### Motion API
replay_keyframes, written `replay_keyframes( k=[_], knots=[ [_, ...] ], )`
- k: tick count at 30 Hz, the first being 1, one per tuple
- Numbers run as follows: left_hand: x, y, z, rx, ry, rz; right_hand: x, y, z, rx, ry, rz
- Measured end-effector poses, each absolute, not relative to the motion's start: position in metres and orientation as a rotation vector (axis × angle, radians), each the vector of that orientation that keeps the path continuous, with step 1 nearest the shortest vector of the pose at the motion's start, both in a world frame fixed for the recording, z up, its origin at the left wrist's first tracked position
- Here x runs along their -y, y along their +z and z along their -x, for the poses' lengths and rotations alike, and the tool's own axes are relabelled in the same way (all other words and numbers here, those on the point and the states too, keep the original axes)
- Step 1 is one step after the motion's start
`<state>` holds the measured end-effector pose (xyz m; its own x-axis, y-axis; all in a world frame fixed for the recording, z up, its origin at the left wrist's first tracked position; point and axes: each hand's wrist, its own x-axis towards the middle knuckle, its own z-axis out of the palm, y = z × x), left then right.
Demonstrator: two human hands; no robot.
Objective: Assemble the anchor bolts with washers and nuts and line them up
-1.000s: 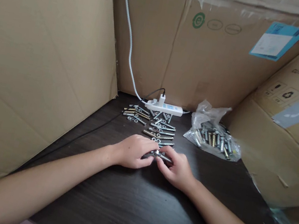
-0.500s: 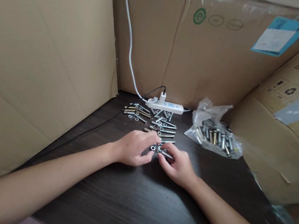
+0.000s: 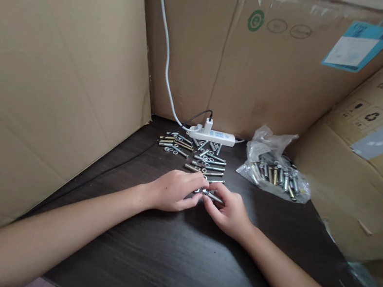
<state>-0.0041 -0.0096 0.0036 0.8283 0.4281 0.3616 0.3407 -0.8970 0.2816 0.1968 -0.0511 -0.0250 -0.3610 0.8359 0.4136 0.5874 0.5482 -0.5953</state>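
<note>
My right hand grips a silver expansion bolt between thumb and fingers, its shank lying sideways just above the dark table. At the bolt's left end sits a nut. The thumb and forefinger of my left hand close round this nut, and the fingertips of both hands almost meet. Partly covered by the left fingers is a loose washer or nut. Just beyond the hands lies another bolt, with a row of bolts and small rings behind it.
More bolt parts are spread at the back left. A white power strip with a plugged-in charger stands against the rear cardboard. On the right lies a clear plastic bag of bolts. A black cable crosses the left side.
My left hand has moved slightly right, and its thumb and forefinger have closed onto the nut at the bolt's end. The right hand keeps its hold, almost unmoved.
</note>
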Motion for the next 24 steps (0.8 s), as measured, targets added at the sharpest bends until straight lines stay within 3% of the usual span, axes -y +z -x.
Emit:
replay_keyframes(
  k=[24],
  knots=[
    [0.0105, 0.0038, 0.0054, -0.622, 0.611, -2.765, 0.0510, -0.0231, -0.1963, 2.092, 0.484, 1.119]
  ],
)
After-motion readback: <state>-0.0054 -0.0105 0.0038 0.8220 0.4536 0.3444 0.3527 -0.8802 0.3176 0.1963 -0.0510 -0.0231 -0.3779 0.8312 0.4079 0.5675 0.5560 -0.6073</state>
